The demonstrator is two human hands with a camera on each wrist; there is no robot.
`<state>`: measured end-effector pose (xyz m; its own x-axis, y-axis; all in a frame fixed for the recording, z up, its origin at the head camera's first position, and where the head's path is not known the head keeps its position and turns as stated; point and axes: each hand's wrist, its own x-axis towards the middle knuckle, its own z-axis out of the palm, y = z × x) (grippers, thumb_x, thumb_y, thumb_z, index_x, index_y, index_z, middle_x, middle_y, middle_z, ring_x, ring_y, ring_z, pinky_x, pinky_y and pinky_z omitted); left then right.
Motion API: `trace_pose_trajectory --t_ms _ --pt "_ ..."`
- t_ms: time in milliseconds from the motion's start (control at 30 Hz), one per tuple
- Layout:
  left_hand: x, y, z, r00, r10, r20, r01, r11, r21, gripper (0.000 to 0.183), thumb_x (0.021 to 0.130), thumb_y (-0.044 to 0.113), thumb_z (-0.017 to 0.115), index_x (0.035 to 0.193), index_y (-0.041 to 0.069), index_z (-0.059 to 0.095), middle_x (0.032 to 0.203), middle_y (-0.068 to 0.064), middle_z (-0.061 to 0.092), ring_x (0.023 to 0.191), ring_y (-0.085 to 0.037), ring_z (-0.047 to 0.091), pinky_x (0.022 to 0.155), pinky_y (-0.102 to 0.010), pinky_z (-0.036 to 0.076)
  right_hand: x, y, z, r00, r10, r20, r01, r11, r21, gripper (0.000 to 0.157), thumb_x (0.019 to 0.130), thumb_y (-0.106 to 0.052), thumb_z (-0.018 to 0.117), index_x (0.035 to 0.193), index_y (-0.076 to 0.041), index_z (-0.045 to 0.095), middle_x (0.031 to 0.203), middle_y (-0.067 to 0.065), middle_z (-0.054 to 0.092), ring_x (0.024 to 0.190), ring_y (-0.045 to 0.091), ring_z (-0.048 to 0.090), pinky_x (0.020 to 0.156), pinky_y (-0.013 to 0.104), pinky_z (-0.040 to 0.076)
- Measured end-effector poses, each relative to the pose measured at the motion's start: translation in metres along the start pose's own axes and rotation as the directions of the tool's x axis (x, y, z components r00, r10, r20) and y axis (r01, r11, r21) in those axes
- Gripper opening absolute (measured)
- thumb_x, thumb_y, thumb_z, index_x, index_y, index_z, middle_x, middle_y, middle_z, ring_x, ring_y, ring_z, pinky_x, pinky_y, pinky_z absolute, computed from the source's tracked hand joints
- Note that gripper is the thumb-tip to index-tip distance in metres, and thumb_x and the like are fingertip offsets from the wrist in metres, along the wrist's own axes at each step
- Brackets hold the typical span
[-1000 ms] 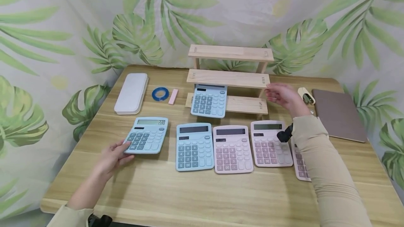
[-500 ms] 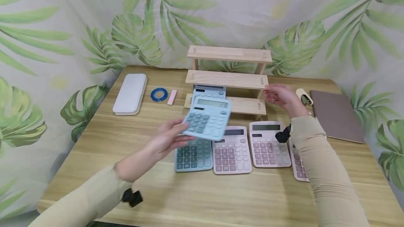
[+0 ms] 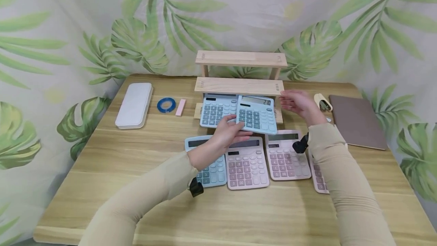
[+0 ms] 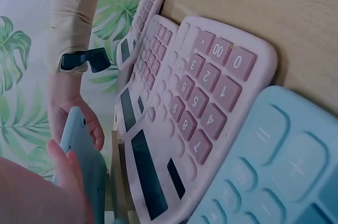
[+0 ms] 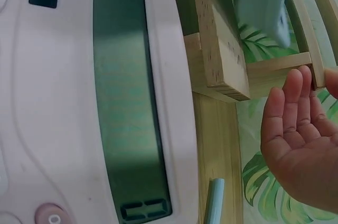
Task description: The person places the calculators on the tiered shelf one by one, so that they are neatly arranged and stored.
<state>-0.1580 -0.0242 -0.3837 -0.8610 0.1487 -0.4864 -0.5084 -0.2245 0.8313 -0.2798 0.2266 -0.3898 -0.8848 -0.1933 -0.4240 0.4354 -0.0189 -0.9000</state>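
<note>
My left hand [image 3: 228, 134] pinches a light-blue calculator [image 3: 259, 114] by its lower left corner, thumb on top. The calculator is tilted in front of the lowest plank of a three-tier wooden shelf [image 3: 239, 85], its display reading 210. Beside it, another blue calculator [image 3: 216, 110] leans on that plank, its top edge under the middle plank. With thumb and fingertips, my right hand [image 3: 300, 105] holds the right end of the middle plank; the right wrist view shows its fingers [image 5: 293, 102] bent. Whether the held calculator touches the plank, I cannot tell.
Before the shelf lie a blue calculator [image 3: 216, 172] and pink ones [image 3: 247, 166], the rightmost [image 3: 319, 174] partly behind my right sleeve. A white case [image 3: 134, 105], blue tape roll [image 3: 166, 104] and pink bar [image 3: 180, 107] lie left; a brown notebook [image 3: 356, 120] and cream object [image 3: 323, 102] lie right.
My left hand has carried the blue calculator from the table's left side, over the row, to the shelf beside the other blue one. My right hand stays at the plank's end.
</note>
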Motion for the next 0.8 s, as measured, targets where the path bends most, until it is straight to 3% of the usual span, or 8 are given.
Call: trace_pose_trajectory --t_ms 233,467,633,800 --pt "0.015 -0.009 0.011 1.0 -0.01 -0.023 0.007 0.995 -0.095 0.06 0.094 0.005 0.048 0.145 0.016 0.018 0.141 -0.019 0.034 0.109 -0.035 0.06 0.078 -0.03 0.058 0.003 0.001 0.0 1.0 -0.004 -0.02 0.003 1.0 -0.026 0.016 0.092 -0.02 0.057 0.105 -0.012 0.052 0.08 -0.004 0.067 0.076 0.009 0.065 0.083 0.027 0.055" --pt "0.017 -0.016 0.015 0.997 0.02 -0.075 -0.031 0.988 -0.15 0.064 0.089 -0.005 0.049 0.142 0.017 0.022 0.141 -0.02 0.031 0.107 -0.033 0.061 0.079 -0.031 0.058 0.003 0.001 0.0 0.999 -0.008 -0.036 0.006 0.999 -0.047 0.017 0.093 -0.021 0.055 0.106 -0.012 0.051 0.08 -0.005 0.067 0.077 0.009 0.064 0.082 0.026 0.055" --pt "0.016 -0.02 0.019 0.989 0.042 -0.144 -0.064 0.986 -0.157 0.043 0.09 -0.004 0.051 0.127 0.01 0.035 0.128 -0.022 0.046 0.101 -0.032 0.065 0.076 -0.031 0.058 0.002 0.002 0.0 0.999 -0.013 -0.03 0.012 1.0 -0.022 0.013 0.092 -0.02 0.056 0.103 -0.013 0.053 0.079 -0.004 0.068 0.076 0.01 0.064 0.08 0.026 0.055" --pt "0.017 -0.025 0.021 0.984 0.009 -0.176 -0.041 0.983 -0.178 0.023 0.09 -0.003 0.051 0.112 0.002 0.051 0.112 -0.017 0.055 0.102 -0.029 0.065 0.078 -0.027 0.058 0.003 0.003 0.0 0.999 -0.015 -0.033 0.015 1.0 -0.003 0.013 0.093 -0.019 0.055 0.102 -0.011 0.053 0.079 -0.003 0.068 0.076 0.011 0.065 0.075 0.025 0.055"
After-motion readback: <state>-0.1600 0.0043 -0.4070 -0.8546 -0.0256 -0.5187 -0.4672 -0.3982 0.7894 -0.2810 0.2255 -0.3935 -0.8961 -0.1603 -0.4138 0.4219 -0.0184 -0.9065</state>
